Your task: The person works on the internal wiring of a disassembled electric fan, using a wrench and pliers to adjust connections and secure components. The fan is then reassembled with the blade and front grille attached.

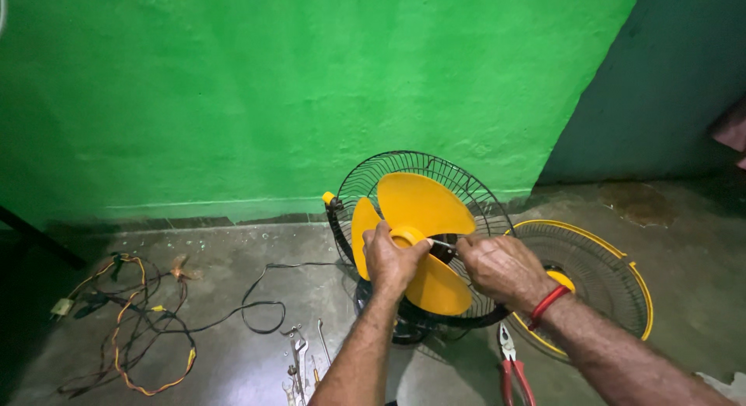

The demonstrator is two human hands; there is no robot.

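The left hand (392,258) was closed around the yellow hub (407,236) of the fan blade (423,219), with the fingers wrapped over the hub from the near side, so the blade was held firmly. The right hand (501,268) was closed too, in a narrow pinch on a thin metal tool (441,243), whose tip pointed at the hub, just to the right of the left hand's grip. I could not tell what kind of tool it was, because only a short bright part showed between the two hands. A red band (546,306) sat on the right wrist.

The blade had three yellow wings and stood in front of the black rear grille (458,184), which rose behind and above the grip. A small yellow clip (329,197) sat on the grille's rim, up and to the left of the left hand.

To the right of the right hand, the front grille (614,285) with a yellow ring lay flat on the concrete floor (233,351), partly behind the right forearm. Below the right hand, near the wrist, red-handled pliers (513,371) lay on the floor. Below the left forearm, to its left, a few metal spanners (299,359) lay together. Further to the left, well apart from the grip, there was a tangle of black and orange wires (148,320), and a black cable (260,301) ran from it toward the fan. A green wall (311,87) stood behind everything.
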